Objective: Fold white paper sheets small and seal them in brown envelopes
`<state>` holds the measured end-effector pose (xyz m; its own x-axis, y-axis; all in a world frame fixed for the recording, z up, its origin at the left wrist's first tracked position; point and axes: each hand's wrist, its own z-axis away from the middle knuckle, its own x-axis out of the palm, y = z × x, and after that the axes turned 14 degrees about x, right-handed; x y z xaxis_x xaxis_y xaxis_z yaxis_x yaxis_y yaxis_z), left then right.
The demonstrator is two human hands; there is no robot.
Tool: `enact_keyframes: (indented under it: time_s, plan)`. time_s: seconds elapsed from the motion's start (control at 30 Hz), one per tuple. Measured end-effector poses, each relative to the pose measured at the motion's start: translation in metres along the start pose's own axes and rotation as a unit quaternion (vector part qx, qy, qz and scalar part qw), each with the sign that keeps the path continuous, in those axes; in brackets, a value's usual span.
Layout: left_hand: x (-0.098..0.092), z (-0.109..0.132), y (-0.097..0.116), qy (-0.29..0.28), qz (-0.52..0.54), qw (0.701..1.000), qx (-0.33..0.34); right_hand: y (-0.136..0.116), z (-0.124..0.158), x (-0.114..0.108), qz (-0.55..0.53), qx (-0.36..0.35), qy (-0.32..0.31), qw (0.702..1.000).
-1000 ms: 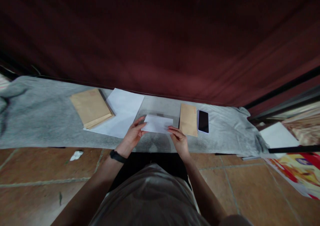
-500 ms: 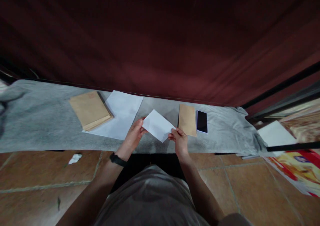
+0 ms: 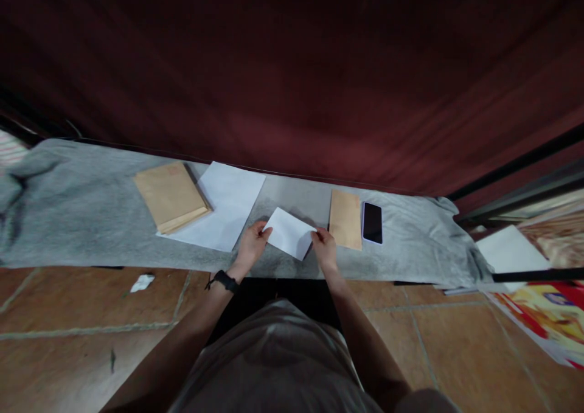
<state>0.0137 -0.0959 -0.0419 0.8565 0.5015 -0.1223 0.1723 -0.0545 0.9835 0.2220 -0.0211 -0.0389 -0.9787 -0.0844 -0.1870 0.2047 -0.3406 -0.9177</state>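
A folded-looking sheet of white paper (image 3: 290, 233) is held at a slant over the grey cloth in front of me. My left hand (image 3: 253, 241) pinches its left edge between thumb and fingers. At the opposite edge, my right hand (image 3: 323, 246) grips it the same way. Just right of that hand lies a brown envelope (image 3: 345, 219), flat on the cloth. To the left, larger white sheets (image 3: 232, 203) lie partly under a stack of brown envelopes (image 3: 171, 195).
A phone (image 3: 372, 223) lies right of the single envelope. The grey cloth (image 3: 91, 206) covers a long narrow surface against a dark red curtain (image 3: 283, 97). Scrap paper (image 3: 142, 283) lies on the tiled floor. A white board-like piece (image 3: 513, 252) and a colourful package (image 3: 547, 315) are at far right.
Both hands have lowered the white paper slightly toward the cloth, and it looks flatter and narrower. The whole view has shifted a little. The envelopes and phone stay where they lay.
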Motion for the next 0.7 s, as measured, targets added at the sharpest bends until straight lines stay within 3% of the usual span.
enact_keyframes:
  time_s: [0.17,0.3,0.43,0.5,0.57,0.7]
  plan:
    - [0.002,-0.019,-0.004,0.019,-0.028,0.999,0.038,0.008,0.007,-0.006,0.194,-0.077,0.039,0.977]
    - [0.007,-0.035,0.001,0.038,-0.051,0.997,0.040,0.014,0.007,-0.008,0.177,-0.040,0.003,0.983]
    - [0.015,-0.027,0.009,0.045,-0.161,0.977,0.130,0.018,0.002,-0.010,0.154,-0.023,-0.012,0.988]
    - [0.022,-0.012,0.013,-0.005,-0.218,0.956,0.197,0.016,-0.002,-0.011,0.159,-0.043,-0.022,0.986]
    - [0.031,0.007,0.015,-0.103,-0.248,0.931,0.248,0.012,-0.007,-0.011,0.168,-0.068,-0.038,0.983]
    - [0.052,0.039,0.014,-0.207,-0.283,0.893,0.282,0.001,-0.023,-0.011,0.203,-0.089,-0.074,0.972]
